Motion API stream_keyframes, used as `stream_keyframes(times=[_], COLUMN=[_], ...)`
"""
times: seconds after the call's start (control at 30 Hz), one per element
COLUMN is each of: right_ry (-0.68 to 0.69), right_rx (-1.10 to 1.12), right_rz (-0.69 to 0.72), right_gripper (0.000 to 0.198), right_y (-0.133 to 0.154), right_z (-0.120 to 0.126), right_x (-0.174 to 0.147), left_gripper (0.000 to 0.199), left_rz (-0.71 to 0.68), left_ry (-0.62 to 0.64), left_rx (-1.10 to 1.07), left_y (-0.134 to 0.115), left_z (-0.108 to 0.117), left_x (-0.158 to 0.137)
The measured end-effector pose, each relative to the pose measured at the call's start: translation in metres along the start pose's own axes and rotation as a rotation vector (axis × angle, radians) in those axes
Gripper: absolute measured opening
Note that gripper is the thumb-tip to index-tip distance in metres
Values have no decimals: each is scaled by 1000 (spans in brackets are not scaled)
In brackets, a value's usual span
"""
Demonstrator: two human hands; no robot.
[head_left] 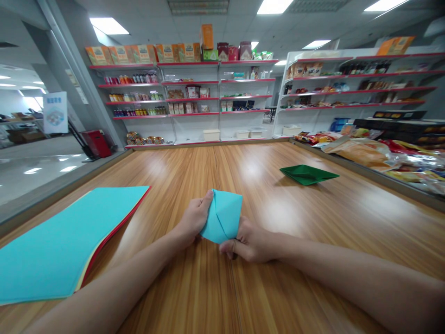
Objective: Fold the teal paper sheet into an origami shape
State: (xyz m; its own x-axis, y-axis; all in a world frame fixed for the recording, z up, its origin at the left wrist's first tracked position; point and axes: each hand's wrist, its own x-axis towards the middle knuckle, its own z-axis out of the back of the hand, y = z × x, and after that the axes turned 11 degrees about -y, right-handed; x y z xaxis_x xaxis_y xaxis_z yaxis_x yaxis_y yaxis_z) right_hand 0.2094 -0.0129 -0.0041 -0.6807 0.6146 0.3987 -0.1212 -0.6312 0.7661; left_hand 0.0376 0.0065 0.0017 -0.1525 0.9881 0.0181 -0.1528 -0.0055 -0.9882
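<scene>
A folded piece of light blue paper [224, 214] is held up over the middle of the wooden table, with a diagonal crease line across its face. My left hand [197, 214] grips its left edge, thumb near the upper left corner. At the lower right, my right hand [249, 241] is closed on the paper, with the thumb by its bottom edge; some fingers are hidden behind it. Farther off on the right lies a folded green paper shape [308, 174], apart from both hands.
A stack of coloured paper sheets [79, 236], blue on top with yellow and red edges beneath, lies at the left. Packaged goods [371, 153] are heaped beyond the raised right table edge. Stocked shelves [194, 88] stand behind the table.
</scene>
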Motion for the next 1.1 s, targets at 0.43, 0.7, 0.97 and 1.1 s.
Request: stream_keyframes(times=[0.43,0.7,0.97,1.1], right_ry=[0,-13,-208,-128], right_rx=[-21,-37,673,559], right_rz=[-107,-2,-476,-495], right_gripper=[44,49,71,52], right_y=[2,-1,-27,-20], right_z=[5,4,22,26], right_x=[2,1,14,14], left_gripper=[56,56,58,59], left_rz=[-126,-83,-40,-134], left_ry=[-329,-251,226,330], left_rx=[-39,-49,-6,67], left_y=[0,2,1,4], left_z=[2,1,6,6], left_x=[-2,2,-1,-2])
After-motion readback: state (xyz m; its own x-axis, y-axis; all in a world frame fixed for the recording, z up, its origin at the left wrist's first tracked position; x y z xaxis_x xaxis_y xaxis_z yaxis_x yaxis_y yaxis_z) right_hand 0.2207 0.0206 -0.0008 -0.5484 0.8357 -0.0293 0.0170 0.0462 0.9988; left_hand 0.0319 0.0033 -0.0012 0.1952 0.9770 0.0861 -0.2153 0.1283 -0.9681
